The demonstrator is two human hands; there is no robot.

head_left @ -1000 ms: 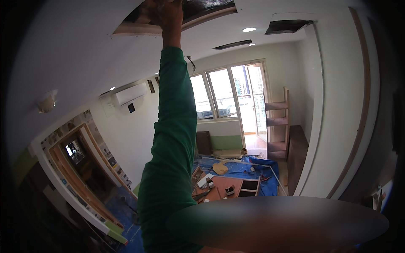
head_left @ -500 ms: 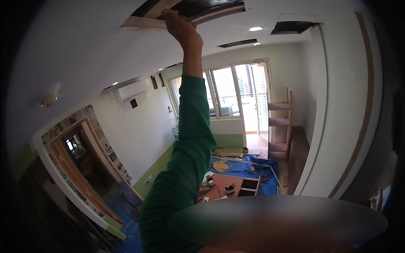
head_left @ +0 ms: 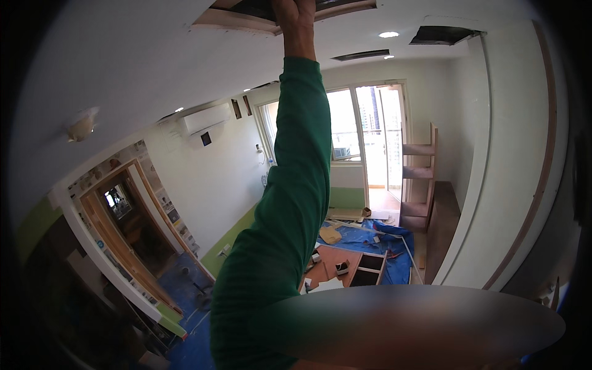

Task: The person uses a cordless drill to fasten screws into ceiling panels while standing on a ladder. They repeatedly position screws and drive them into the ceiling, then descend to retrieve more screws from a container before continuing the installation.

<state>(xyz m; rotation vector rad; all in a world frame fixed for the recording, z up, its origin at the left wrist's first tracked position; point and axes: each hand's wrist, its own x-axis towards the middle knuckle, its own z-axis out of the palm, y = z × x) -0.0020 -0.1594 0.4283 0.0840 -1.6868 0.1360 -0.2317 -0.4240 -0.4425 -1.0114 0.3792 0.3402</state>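
Observation:
My left hand [head_left: 296, 18] is raised overhead at the end of a green sleeve. It reaches up to a rectangular ceiling opening [head_left: 250, 7] edged with bare wood. The hand overlaps the near wooden edge [head_left: 237, 20], and the dark cavity lies behind it. Its fingertips run out of the top of the picture, so I cannot tell whether they grip the wood or hold anything. My right hand does not show; a blurred oval covers the lower right.
A second opening [head_left: 447, 35] and a narrow slot [head_left: 361, 55] cut the ceiling, beside a lit lamp [head_left: 388, 34]. Blue sheeting [head_left: 348, 233] with boards and scraps covers the floor. Wooden shelves [head_left: 419, 172] stand right of the glass door, and a doorway [head_left: 132, 222] is at left.
My left arm has straightened and the hand has gone higher, now partly past the picture's top edge. The whole view has shifted slightly, so the room sits farther right.

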